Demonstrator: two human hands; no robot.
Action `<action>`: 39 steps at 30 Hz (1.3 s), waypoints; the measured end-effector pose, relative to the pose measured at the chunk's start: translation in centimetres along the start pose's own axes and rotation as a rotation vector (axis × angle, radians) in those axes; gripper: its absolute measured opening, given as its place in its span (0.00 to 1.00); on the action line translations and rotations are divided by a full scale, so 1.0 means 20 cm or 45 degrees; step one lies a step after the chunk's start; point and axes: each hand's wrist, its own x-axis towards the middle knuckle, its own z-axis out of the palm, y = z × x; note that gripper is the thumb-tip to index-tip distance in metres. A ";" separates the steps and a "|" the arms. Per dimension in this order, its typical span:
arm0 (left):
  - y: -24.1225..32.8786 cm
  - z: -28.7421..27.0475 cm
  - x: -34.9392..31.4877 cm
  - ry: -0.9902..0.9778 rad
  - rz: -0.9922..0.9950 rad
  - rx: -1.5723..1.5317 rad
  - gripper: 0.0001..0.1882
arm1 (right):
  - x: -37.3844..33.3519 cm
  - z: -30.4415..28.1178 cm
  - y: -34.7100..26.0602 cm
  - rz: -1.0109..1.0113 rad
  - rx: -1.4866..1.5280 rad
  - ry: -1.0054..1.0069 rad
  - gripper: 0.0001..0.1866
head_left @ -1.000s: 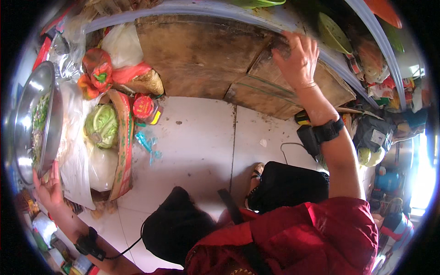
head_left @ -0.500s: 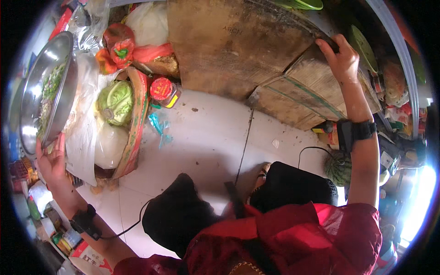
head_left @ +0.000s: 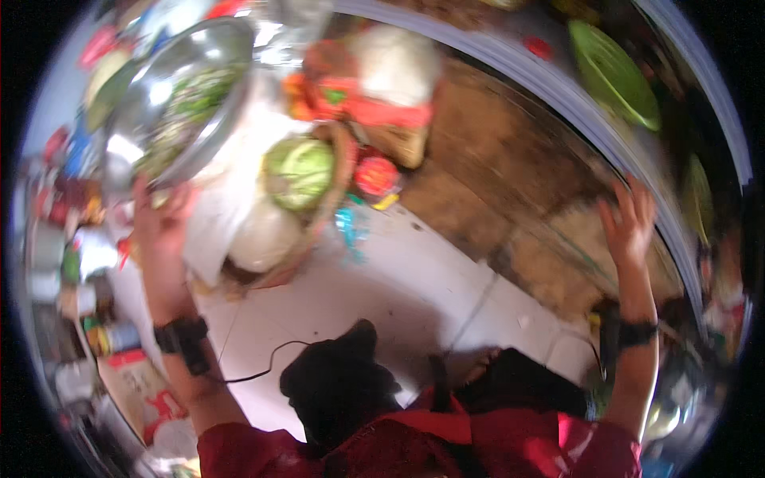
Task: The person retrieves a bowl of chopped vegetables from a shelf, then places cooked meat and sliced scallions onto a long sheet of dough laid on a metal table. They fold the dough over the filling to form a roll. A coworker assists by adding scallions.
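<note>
At the left, my left hand (head_left: 163, 219), smeared by motion, is at the near rim of a steel bowl (head_left: 127, 151) and grips it. Chopped greens and pale pieces (head_left: 191, 103) lie in the bowl, which looks tilted. Far to the right, my right hand (head_left: 629, 219) is open, its fingers spread, beside a pale rail and over the brown cardboard (head_left: 470, 195). Whether the fingertips touch the rail I cannot tell. Near the bowl, a green cabbage (head_left: 299, 173) and a white plastic-wrapped bundle (head_left: 267, 231) sit in an open box.
A red-lidded jar (head_left: 374, 177) stands beside the box, with a torn teal wrapper (head_left: 349, 231) on the tiled floor. Red peppers (head_left: 331, 72) lie behind. A green basin (head_left: 613, 76) is beyond the pale rail (head_left: 510, 60). Packages and a carton (head_left: 139, 390) crowd the left.
My right hand has let go of the cardboard's edge, and the cardboard now lies lower. The view has swung. My left hand and the bowl have moved up and to the right in the picture.
</note>
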 end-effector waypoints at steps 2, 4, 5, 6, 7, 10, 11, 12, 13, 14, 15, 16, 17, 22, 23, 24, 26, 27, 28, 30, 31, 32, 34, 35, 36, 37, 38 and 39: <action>-0.03 0.04 -0.07 -0.043 0.009 0.000 0.30 | 0.02 -0.02 -0.06 -0.145 0.028 0.164 0.19; -0.03 0.10 -0.12 0.023 -0.002 0.096 0.33 | 0.06 -0.03 -0.12 -0.214 0.133 0.229 0.16; -0.04 0.12 -0.14 0.001 0.016 0.146 0.33 | 0.07 -0.03 -0.15 -0.249 0.182 0.268 0.15; -0.06 0.14 -0.15 -0.024 0.029 0.208 0.34 | 0.10 -0.03 -0.19 -0.285 0.321 0.244 0.15; -0.06 0.15 -0.16 -0.007 0.041 0.245 0.33 | 0.13 -0.02 -0.22 -0.319 0.460 0.216 0.14; -0.07 0.16 -0.13 0.042 -0.023 0.260 0.30 | 0.21 0.01 -0.37 -0.381 0.731 0.184 0.15; -0.07 0.15 -0.12 0.017 -0.005 0.292 0.30 | 0.23 0.03 -0.42 -0.379 0.753 0.162 0.16; -0.07 0.14 -0.11 -0.059 -0.013 0.314 0.30 | 0.26 0.04 -0.47 -0.367 0.757 0.114 0.16; -0.07 0.13 -0.09 -0.080 -0.013 0.340 0.30 | 0.29 0.07 -0.53 -0.322 0.703 0.139 0.17; -0.07 0.12 -0.08 -0.143 -0.004 0.355 0.30 | 0.32 0.09 -0.57 -0.386 0.791 0.173 0.17; -0.08 0.11 -0.08 -0.145 0.009 0.381 0.31 | 0.35 0.11 -0.60 -0.433 0.856 0.150 0.17; -0.08 0.11 -0.08 -0.137 0.034 0.410 0.31 | 0.38 0.13 -0.63 -0.473 0.927 0.133 0.18; -0.08 0.11 -0.08 -0.143 0.054 0.414 0.32 | 0.40 0.15 -0.66 -0.476 0.928 0.110 0.19; -0.07 0.11 -0.06 -0.116 0.064 0.291 0.30 | 0.55 0.20 -0.80 -0.443 1.079 0.054 0.17; -0.06 0.11 -0.05 -0.145 0.111 0.259 0.29 | 0.58 0.21 -0.82 -0.459 1.108 0.032 0.17; -0.05 0.11 -0.03 -0.175 0.157 0.225 0.28 | 0.62 0.21 -0.85 -0.475 1.134 0.010 0.16; -0.01 0.10 -0.01 -0.201 0.064 0.129 0.24 | 0.69 0.21 -0.89 -0.511 1.187 -0.002 0.15; 0.00 0.10 -0.01 -0.227 0.030 0.101 0.24 | 0.72 0.20 -0.91 -0.520 1.212 -0.025 0.14; 0.02 0.09 -0.01 -0.192 0.000 0.073 0.24 | 0.75 0.19 -0.93 -0.514 1.252 -0.056 0.14; 0.03 0.09 -0.02 -0.253 0.005 0.093 0.24 | 0.80 0.17 -0.96 -0.552 1.314 -0.033 0.13; 0.03 0.09 -0.04 -0.241 -0.018 0.119 0.25 | 0.82 0.15 -0.97 -0.573 1.341 -0.035 0.13; 0.03 0.09 -0.05 -0.251 -0.071 0.128 0.25 | 0.84 0.13 -0.98 -0.596 1.373 -0.048 0.12; 0.05 0.10 -0.06 -0.199 -0.128 0.258 0.26 | 0.85 0.09 -1.01 -0.669 1.436 -0.014 0.13; 0.06 0.10 -0.06 -0.179 -0.159 0.266 0.26 | 0.86 0.07 -1.02 -0.708 1.466 0.012 0.13; 0.06 0.11 -0.05 -0.164 -0.190 0.263 0.27 | 0.86 0.05 -1.03 -0.707 1.495 -0.030 0.13; 0.07 0.11 -0.04 -0.155 -0.226 0.243 0.27 | 0.85 0.02 -1.04 -0.705 1.525 -0.073 0.13; 0.08 0.11 -0.03 -0.127 -0.238 0.249 0.27 | 0.83 0.00 -1.04 -0.700 1.568 -0.121 0.13; 0.09 0.10 -0.02 -0.090 -0.265 0.251 0.27 | 0.82 -0.04 -1.03 -0.709 1.516 -0.156 0.14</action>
